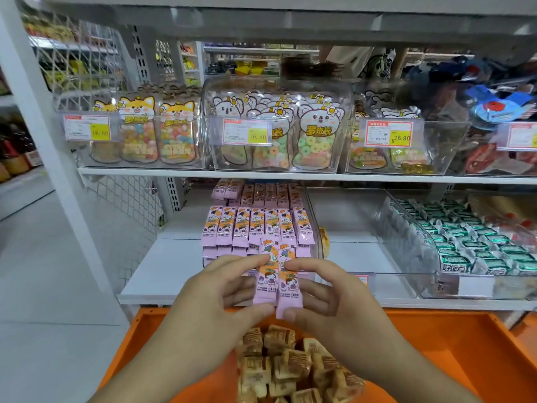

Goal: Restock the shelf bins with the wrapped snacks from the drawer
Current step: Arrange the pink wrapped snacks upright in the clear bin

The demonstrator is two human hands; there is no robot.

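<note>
A white shelf unit (186,173) fills the view, with an orange drawer (453,344) pulled out below its lower shelf (162,274). On the upper shelf stand clear bins (343,123) of animal-shaped candy pouches (315,135), each bin with a price tag (245,131) on its front. On the lower shelf, at right, a clear bin (406,245) holds green-and-white wrapped sweets (453,257); the space between it and the pink stock holds nothing but bare shelf. Left of that, pink bars (255,225) lie in neat rows, stacked several deep, with a further row behind them. In the drawer sits a heap of tan wrapped snacks (290,365), near its middle. Above that heap and just in front of the pink rows, both hands hold a small bunch of pink packs (277,283) upright, side by side. The left hand (220,298) pinches the bunch from its left side, thumb under the lower edge and fingers curled over the upper part. The right hand (328,298) grips it from the right in the same way, thumb at the lower end and forefinger on the upper half. How many packs are in the bunch I cannot tell; two show in front.
</note>
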